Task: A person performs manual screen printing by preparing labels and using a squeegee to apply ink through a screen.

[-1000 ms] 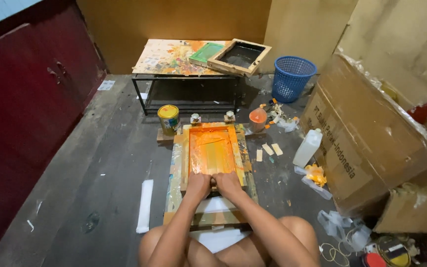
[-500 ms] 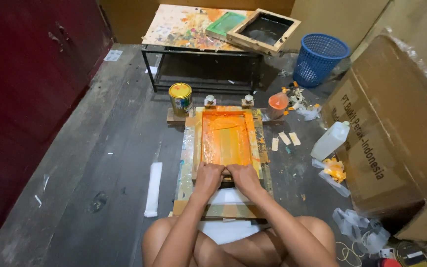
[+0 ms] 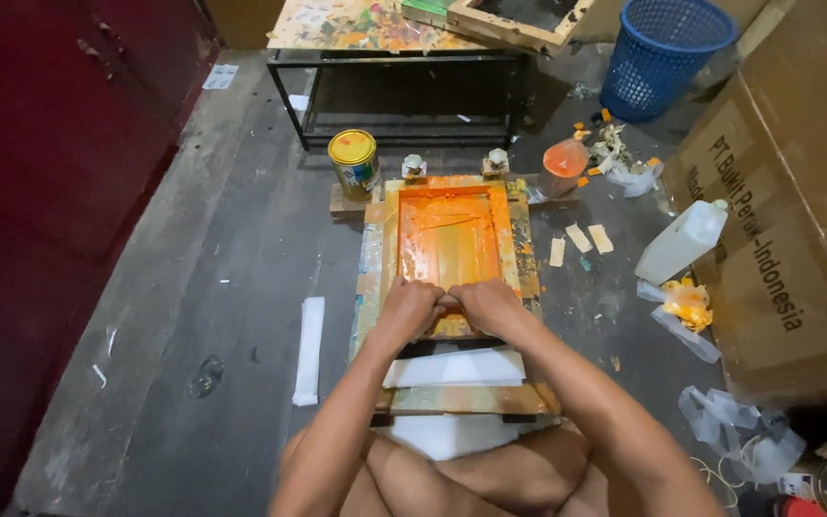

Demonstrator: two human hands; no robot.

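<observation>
Left hand (image 3: 408,308) and right hand (image 3: 490,304) are closed side by side, knuckles touching, gripping a squeegee (image 3: 447,304) at the near edge of the orange-inked printing screen (image 3: 449,239), which lies flat on the floor. Yellow-lidded paint can (image 3: 353,163) stands at the screen's 11 o'clock; white bottle (image 3: 681,242) lies at 3 o'clock.

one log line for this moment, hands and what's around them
left hand: pressing near edge of orange-inked wooden screen frame | right hand: same edge, touching left | yellow-lidded tin can: beyond frame | white plastic jug: right
</observation>
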